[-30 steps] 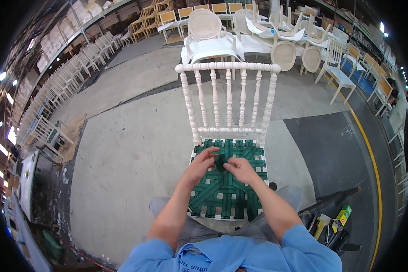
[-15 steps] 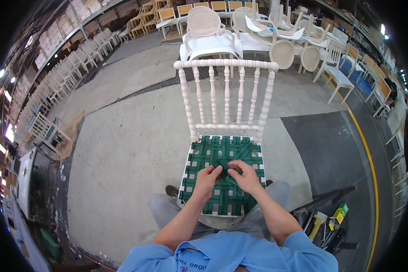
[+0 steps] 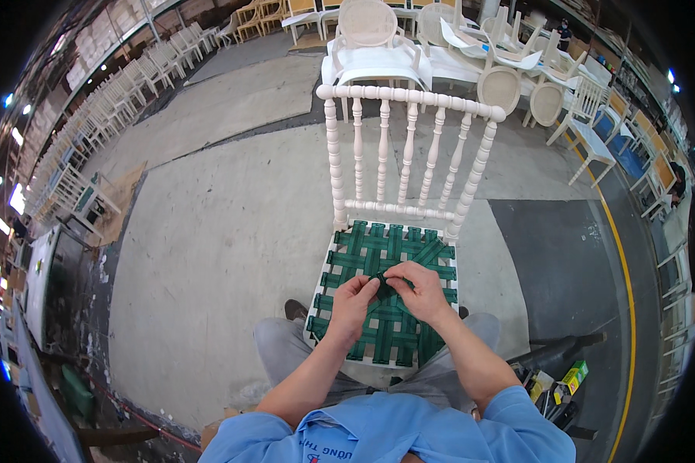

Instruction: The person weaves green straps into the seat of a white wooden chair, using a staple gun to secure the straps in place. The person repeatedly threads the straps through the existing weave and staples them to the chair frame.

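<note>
In front of me stands a white chair [image 3: 413, 150] with a turned-spindle back. Its seat is a lattice of woven green webbing straps [image 3: 374, 339], fixed around the white seat frame. My left hand [image 3: 353, 302] and my right hand [image 3: 421, 291] meet over the middle of the seat. Thumbs and fingers of both pinch a dark green strap end [image 3: 380, 287] between them. One loose-looking strap [image 3: 431, 251] runs diagonally from the far right corner toward my hands. Just how the strap end is folded is hidden by my fingers.
By my right knee lie several tools and a yellow-green box [image 3: 575, 376]. Beyond the chair, white chairs with round cane backs [image 3: 369, 25] are crowded together. A long row of pale chairs [image 3: 123, 96] lines the left, and a white table [image 3: 42, 278] stands nearer.
My head has shifted, so the chair appears farther right and slightly turned. Both hands stay together at the strap, with the right fingers drawn in closer over it.
</note>
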Tool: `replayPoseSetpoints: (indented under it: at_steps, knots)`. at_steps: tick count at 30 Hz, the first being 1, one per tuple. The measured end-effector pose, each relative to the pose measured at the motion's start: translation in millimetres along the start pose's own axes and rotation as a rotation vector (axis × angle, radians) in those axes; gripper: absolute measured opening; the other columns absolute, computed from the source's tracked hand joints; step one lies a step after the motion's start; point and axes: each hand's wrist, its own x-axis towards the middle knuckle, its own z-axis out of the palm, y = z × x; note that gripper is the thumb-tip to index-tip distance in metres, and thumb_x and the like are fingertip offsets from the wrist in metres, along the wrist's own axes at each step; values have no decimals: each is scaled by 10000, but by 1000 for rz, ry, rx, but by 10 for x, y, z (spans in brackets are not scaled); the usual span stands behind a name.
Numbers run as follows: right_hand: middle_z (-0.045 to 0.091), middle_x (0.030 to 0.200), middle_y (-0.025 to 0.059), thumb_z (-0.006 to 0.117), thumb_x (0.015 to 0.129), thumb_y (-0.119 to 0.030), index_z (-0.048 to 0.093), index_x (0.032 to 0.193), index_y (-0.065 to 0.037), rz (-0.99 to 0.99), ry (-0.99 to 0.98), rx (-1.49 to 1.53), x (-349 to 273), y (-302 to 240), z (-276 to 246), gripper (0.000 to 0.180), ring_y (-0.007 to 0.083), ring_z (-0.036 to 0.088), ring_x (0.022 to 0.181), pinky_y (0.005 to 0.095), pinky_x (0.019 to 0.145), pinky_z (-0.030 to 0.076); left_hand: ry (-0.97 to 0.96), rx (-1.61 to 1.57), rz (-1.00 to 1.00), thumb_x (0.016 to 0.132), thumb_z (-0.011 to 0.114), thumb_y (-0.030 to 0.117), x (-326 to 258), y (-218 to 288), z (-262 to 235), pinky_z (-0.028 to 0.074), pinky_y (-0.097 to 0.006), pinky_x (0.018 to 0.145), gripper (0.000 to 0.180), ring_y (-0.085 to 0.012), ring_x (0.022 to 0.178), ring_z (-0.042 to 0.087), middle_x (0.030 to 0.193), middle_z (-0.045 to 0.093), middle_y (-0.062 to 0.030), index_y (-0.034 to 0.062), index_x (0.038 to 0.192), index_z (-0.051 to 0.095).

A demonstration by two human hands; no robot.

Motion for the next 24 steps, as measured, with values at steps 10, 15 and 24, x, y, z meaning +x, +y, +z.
replayPoseSetpoints:
  at_steps: [10,15,24]
  knots:
    - [689,986,108,739,932,-53,738,1052,-49,0,-75,-88,130,82,-38,120,301,689,909,388,795,564,122,425,347,976,752,89,-63,93,149,540,-291,864,164,-118,930,672,970,731,-34,13,1117,713]
    - [659,1043,114,742,920,-37,736,1040,-43,-8,-135,-95,259,151,127,120,295,690,931,378,793,560,130,717,567,966,752,91,124,-136,-198,546,-315,884,370,-157,1021,695,1091,742,-87,15,1312,643]
    - [689,1005,112,757,932,-154,784,1001,-77,339,-578,-168,558,1437,503,107,302,686,954,416,856,546,4,-66,-288,1071,634,160,273,-1275,-265,526,-296,911,404,-123,1013,646,1161,706,-33,15,1441,559]
